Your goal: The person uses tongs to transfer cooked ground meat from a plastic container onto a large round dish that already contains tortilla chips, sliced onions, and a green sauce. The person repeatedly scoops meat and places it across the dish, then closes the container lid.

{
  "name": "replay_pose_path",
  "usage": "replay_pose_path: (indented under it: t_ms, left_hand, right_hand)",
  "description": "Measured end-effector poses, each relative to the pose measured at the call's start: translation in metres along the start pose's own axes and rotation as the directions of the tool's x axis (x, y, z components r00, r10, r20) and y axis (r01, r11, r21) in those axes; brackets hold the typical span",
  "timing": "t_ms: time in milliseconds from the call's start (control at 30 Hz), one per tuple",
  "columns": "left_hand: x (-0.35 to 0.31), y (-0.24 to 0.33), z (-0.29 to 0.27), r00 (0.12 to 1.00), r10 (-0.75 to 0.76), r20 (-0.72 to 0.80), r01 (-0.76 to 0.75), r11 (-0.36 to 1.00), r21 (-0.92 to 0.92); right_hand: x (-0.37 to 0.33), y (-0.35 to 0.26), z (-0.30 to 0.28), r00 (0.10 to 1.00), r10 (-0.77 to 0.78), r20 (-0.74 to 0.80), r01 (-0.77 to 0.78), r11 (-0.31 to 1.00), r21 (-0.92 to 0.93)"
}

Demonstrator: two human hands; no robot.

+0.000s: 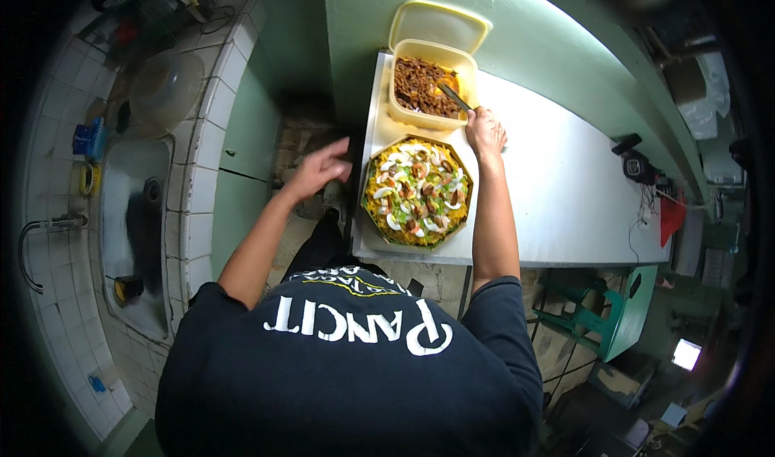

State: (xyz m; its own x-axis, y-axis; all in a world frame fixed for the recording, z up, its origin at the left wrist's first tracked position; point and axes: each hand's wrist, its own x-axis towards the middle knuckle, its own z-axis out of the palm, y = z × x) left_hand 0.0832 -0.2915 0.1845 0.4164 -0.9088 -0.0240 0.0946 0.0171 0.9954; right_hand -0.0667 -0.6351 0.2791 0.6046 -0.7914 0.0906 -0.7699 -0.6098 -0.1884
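dark utensil (456, 98)'s in the yellowish tub (428, 120) w/ brown chopped stuff (416, 84), R hand (486, 132) gripping its handle. octagonal noodle tray (471, 199) w/ white slices on top sits just below, same white table (557, 186). L hand (323, 169)'s empty, fingers loose, mid-air L of tray. sink (121, 174)'s way L btw

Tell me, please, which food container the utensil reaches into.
The squarish yellow tub, holding brown food: the right hand extends the utensil into it, while the octagonal tray has none.
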Motion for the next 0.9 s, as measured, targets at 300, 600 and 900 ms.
replay_pose_path:
  t_ms: [300, 600, 900]
  left_hand:
    - [0.068, 0.056, -0.068, 0.766, 0.231, -0.600, 0.053, 0.907, 0.417]
    - [-0.184, -0.159, -0.079, 0.671, -0.629, -0.393, 0.739, 0.519, 0.430]
    - [-0.277, -0.168, -0.115, 0.234, -0.899, -0.371, 0.955, 0.284, -0.087]
  right_hand:
    - [0.034, -0.003, -0.002, 0.984, 0.096, 0.152, -0.099, 0.995, 0.016]
    - [-0.012, 0.016, -0.047, 0.995, 0.090, -0.032, -0.080, 0.967, 0.240]
    - [-0.214, 0.096, -0.089, 0.985, 0.169, -0.034, -0.136, 0.883, 0.450]
